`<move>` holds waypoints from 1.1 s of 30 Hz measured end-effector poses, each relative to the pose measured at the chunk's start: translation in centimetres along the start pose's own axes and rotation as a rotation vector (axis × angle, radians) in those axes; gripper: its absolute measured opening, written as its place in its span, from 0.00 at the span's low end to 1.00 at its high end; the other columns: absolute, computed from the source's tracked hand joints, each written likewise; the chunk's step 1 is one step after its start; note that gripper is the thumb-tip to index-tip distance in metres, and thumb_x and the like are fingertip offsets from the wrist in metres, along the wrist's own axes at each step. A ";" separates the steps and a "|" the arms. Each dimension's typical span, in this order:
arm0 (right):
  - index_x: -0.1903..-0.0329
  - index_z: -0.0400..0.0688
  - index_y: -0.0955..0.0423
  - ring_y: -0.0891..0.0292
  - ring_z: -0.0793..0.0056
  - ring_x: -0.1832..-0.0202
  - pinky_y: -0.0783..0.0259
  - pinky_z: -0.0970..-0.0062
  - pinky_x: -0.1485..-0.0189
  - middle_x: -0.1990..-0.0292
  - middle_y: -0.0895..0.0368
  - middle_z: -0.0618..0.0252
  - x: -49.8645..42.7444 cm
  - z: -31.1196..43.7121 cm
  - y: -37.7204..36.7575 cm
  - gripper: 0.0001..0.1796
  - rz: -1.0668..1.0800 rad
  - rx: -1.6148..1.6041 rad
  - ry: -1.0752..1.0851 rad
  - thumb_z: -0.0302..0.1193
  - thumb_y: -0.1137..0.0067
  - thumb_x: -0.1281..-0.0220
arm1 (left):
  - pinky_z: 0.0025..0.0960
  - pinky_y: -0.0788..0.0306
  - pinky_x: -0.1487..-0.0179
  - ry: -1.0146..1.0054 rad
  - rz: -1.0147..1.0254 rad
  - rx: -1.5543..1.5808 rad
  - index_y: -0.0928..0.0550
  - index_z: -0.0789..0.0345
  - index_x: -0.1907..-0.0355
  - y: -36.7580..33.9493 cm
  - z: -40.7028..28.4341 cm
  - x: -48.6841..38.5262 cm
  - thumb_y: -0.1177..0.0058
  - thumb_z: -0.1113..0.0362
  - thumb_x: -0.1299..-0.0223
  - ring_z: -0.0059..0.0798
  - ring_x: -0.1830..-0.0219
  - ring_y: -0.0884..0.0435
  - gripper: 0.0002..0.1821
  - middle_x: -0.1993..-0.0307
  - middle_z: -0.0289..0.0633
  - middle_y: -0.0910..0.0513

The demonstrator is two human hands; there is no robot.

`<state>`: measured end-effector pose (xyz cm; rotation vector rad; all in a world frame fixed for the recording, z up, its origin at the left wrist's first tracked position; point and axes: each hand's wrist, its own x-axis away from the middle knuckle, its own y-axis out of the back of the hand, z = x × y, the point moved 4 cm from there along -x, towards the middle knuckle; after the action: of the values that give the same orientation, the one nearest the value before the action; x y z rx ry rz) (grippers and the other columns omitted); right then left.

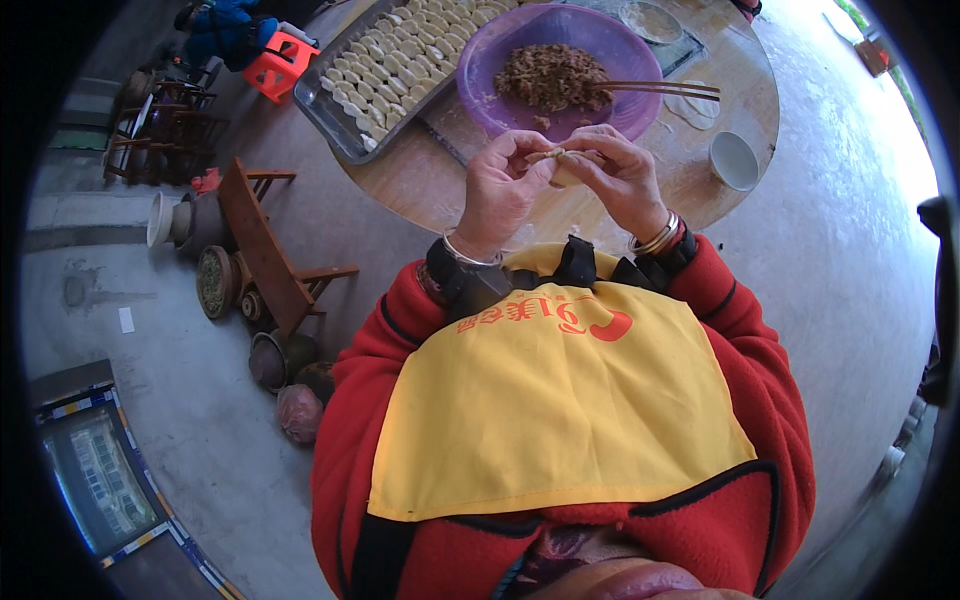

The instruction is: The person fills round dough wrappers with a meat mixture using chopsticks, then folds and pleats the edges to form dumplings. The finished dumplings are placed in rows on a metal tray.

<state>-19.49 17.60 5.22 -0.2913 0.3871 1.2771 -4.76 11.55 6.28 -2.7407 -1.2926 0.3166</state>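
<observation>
Between the fingers of my left hand (504,184) and my right hand (624,180) is a dumpling (564,174), its wrapper edge pinched at the top. Both hands are raised just in front of a purple plastic basin (480,82). Inside the basin lies a mound of minced filling (551,75), with a pair of wooden chopsticks (667,89) resting in it and reaching over the right rim. Rows of shaped dumplings (397,64) fill a metal tray (352,154) at the left. A few flat dough wrappers (691,105) lie right of the basin.
A round wooden table (412,184) carries these things. On its right side stands a pale bowl (735,161); a floury bowl (651,22) is at the back. A wooden bench (262,244), several pots and a red plastic stool (281,66) stand to the left, near a person in blue (221,34).
</observation>
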 end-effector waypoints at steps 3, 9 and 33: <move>0.59 0.36 0.22 0.24 0.80 0.59 0.28 0.83 0.55 0.60 0.22 0.66 0.0 -0.5 -0.7 0.09 0.019 0.099 0.002 0.26 0.37 0.40 | 0.25 0.23 0.52 0.056 0.089 0.023 0.23 0.70 0.56 1.0 0.8 0.0 0.49 0.76 0.37 0.18 0.58 0.21 0.07 0.62 0.35 0.20; 0.52 0.36 0.25 0.25 0.81 0.62 0.27 0.82 0.56 0.60 0.20 0.67 0.4 -1.5 -1.9 0.13 -0.056 -0.227 -0.301 0.28 0.41 0.36 | 0.31 0.21 0.51 0.217 -0.033 0.375 0.23 0.71 0.57 3.5 2.2 -0.7 0.50 0.74 0.36 0.26 0.57 0.18 0.07 0.60 0.41 0.20; 0.45 0.36 0.28 0.26 0.82 0.65 0.28 0.81 0.61 0.59 0.19 0.66 -1.6 -3.6 -8.9 0.18 -0.192 -0.224 -0.381 0.32 0.43 0.34 | 0.30 0.23 0.47 0.313 0.138 0.409 0.25 0.72 0.51 10.8 1.9 -3.0 0.49 0.75 0.36 0.28 0.53 0.20 0.11 0.55 0.43 0.21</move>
<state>-11.71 12.33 2.60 -0.2600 -0.1080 1.1563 1.05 2.41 2.99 -2.4116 -0.8538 0.1342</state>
